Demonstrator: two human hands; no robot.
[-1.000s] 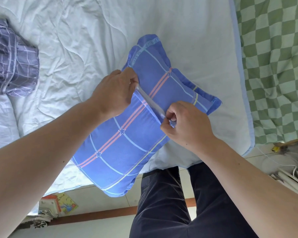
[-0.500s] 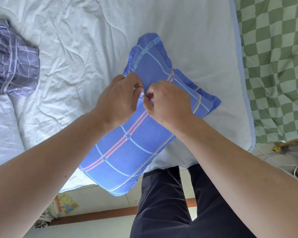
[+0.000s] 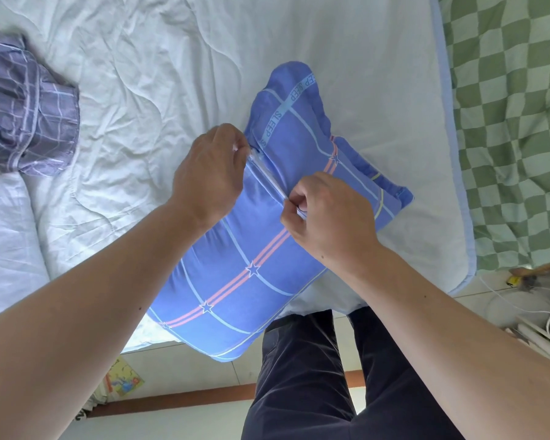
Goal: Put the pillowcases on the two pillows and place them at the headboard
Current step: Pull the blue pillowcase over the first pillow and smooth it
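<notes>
A pillow in a blue pillowcase (image 3: 245,281) with pale lines, pink stripes and stars lies slantwise on the white bed, its near corner over the bed's edge. A white zip line runs across its upper part. My left hand (image 3: 210,173) pinches the case at the zip's far end. My right hand (image 3: 327,214) pinches the zip line lower down, fingers curled tight. A crumpled purple checked pillowcase (image 3: 26,122) lies at the far left. A white uncovered pillow (image 3: 4,242) shows at the left edge.
The white quilted sheet (image 3: 172,74) covers the bed. A green checked blanket (image 3: 515,122) lies on the right. Below the bed's edge are floor tiles, a small picture book (image 3: 124,376), white cables (image 3: 537,328) at the right, and my dark trousers.
My right hand, which met the left at the zip's far end half a second ago, has drawn back down along the zip line. The left hand stays at the far end.
</notes>
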